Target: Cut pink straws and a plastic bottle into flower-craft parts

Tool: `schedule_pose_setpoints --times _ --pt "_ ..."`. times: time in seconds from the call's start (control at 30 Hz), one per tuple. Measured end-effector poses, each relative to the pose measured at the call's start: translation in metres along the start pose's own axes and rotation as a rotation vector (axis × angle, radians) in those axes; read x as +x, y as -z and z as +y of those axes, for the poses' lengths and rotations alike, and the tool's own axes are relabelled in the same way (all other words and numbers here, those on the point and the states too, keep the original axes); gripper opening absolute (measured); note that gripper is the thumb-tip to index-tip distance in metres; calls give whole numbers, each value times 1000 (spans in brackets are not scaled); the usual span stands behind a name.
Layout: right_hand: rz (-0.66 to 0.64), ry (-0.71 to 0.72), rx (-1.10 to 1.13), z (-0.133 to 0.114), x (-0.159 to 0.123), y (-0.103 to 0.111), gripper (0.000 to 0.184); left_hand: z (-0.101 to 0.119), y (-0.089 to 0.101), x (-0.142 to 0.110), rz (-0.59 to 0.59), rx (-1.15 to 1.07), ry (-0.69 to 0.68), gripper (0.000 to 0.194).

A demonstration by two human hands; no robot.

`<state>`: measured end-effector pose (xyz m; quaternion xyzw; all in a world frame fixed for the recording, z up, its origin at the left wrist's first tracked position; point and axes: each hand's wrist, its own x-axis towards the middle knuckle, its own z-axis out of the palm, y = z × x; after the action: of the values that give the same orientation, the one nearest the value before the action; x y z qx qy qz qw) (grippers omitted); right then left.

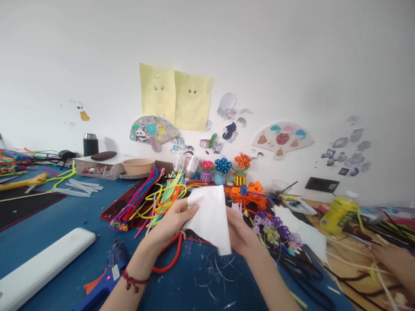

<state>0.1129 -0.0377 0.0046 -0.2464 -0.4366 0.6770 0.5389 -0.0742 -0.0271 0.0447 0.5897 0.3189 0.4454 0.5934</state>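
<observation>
White sheet (pixel 209 216), thin, paper or cloth, can't tell which. Held up between both hands, above blue tabletop (pixel 202 293), roughly mid-view, lower edge uneven and hanging lower at right.

Left hand (pixel 178 216): pinched on left edge of sheet, thumb flat on near face, other fingers behind, little or no gap. Red bracelet (pixel 133 281) on wrist. Blue glue gun (pixel 100 288) just beside forearm, small red light lit on body.

Right hand (pixel 239 231): behind right edge of sheet, fingertips hidden, can't tell how far open or whether gripping. Purple looped flowers (pixel 282 232) near, to the right.

Red loop (pixel 177 255) on tabletop, just below left hand. Beyond the hands: bundled pipe cleaners (pixel 139 196) at left, orange looped pieces (pixel 249 199) at right. Farther back, near wall: three small flower pots, pink (pixel 206 170), blue (pixel 223 170), orange (pixel 241 168).

Off to the right: yellow bottle (pixel 337 216), upright, plus another person's hand (pixel 391 257) at frame edge, well apart from sheet
</observation>
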Motion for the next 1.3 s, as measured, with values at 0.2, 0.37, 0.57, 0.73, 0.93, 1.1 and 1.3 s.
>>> schedule_pose_setpoints --times 0.2,0.37,0.57,0.73,0.93,1.1,1.3 --pt "420 168 -296 -3 3 21 49 1 15 9 236 775 -154 29" --pt "517 270 -463 6 8 31 51 -7 -6 3 508 1455 -124 25" --pt "448 267 -438 3 4 21 56 -10 -19 3 546 1176 -197 31" --pt "399 225 -395 -1 3 23 59 -17 -4 15 366 669 -192 29" --pt "375 178 -317 1 0 19 50 -19 -27 7 151 653 -356 23" --pt "311 107 -96 -2 -3 7 44 -15 -31 1 -37 522 -370 30" --pt "320 28 47 -3 -1 16 38 -9 -18 -6 -137 887 -639 54"
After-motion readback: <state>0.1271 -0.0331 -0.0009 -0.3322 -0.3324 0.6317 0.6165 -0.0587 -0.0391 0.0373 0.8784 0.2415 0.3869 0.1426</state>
